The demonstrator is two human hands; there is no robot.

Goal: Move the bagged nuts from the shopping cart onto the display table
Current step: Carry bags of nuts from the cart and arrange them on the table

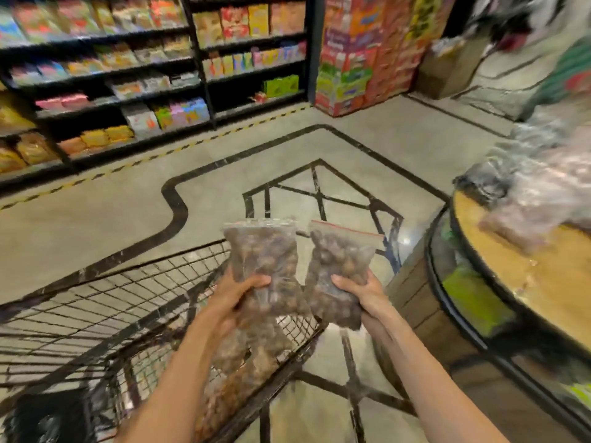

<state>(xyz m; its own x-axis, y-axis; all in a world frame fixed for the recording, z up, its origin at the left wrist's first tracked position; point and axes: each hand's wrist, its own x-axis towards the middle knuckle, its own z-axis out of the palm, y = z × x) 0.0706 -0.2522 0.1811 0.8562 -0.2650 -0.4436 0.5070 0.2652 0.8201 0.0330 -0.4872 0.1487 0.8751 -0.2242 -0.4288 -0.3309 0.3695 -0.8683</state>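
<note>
No text, label, brand or number can be read anywhere in the head view. The packets and boxes on the dark shelves [105,75] show only smears of colour; any print on them is too blurred to make out. The stacked cartons [361,52] at the aisle end carry bright panels that may hold lettering, but no word resolves. The two clear bags of nuts [265,260] bear no legible label; only a red strip along the seal shows on the bag to the right. The bagged goods on the display table [543,282] are motion-blurred, with no print that can be told.
</note>
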